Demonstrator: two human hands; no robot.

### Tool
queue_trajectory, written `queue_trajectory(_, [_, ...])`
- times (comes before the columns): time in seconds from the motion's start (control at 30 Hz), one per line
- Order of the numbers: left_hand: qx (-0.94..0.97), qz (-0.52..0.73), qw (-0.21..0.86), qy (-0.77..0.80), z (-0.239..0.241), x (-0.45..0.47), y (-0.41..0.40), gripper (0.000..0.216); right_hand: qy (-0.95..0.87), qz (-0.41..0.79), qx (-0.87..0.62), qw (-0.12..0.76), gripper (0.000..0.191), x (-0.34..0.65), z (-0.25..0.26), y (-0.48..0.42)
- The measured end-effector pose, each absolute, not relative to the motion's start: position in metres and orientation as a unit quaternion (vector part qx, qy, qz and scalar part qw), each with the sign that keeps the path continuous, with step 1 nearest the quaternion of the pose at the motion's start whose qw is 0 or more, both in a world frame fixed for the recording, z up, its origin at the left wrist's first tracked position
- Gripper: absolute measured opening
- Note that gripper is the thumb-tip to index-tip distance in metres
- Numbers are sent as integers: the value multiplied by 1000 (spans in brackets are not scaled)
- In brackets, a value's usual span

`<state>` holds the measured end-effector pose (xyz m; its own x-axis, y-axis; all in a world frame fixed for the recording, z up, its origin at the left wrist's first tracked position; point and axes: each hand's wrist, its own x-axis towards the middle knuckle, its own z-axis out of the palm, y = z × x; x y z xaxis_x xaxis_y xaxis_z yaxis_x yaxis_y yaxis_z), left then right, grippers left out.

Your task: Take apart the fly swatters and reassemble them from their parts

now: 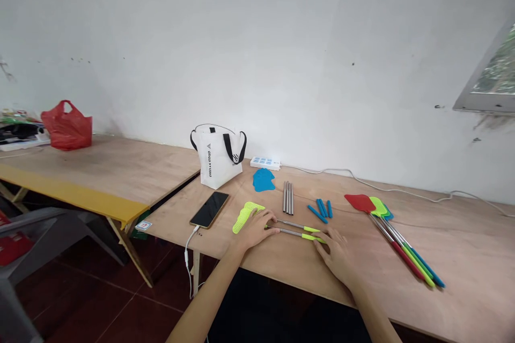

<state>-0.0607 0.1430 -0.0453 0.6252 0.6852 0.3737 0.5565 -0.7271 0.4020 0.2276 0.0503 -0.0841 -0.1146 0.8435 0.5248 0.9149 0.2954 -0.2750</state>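
My left hand (256, 229) rests on the wooden table (462, 257), its fingers closed around the left end of a metal rod with a green grip (295, 233). My right hand (337, 253) lies over the green grip end of that rod, fingers curled on it. A second rod with a green grip (293, 224) lies just behind. Green mesh swatter heads (245, 215) lie beside my left hand.
Behind are a blue swatter head (263, 179), bare metal rods (288, 197) and blue grips (321, 208). Three finished swatters (396, 238) lie to the right. A phone (210, 209), a white tote bag (219, 157), a power strip (265, 162) and a red bag (66, 125) stand left.
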Motion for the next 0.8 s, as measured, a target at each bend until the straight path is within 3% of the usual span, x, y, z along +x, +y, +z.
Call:
queue_trajectory(0.13, [898,262,119,334,-45,-61,144,14,-736,-60,-600,308,28,227,-83,50])
queue_trajectory(0.27, [892,281,106,338,-42,-76,153,25,-711,-79,-622,319,28,228,-83,49])
queue_trajectory(0.5, [838,272,72,468,-51,-126,178,28,-705,-67,-645,289,28,223,-79,47])
queue_trajectory(0.8, [839,241,119,473,-65,-131,190,36,-712,51,-656,247,26,241,-61,41])
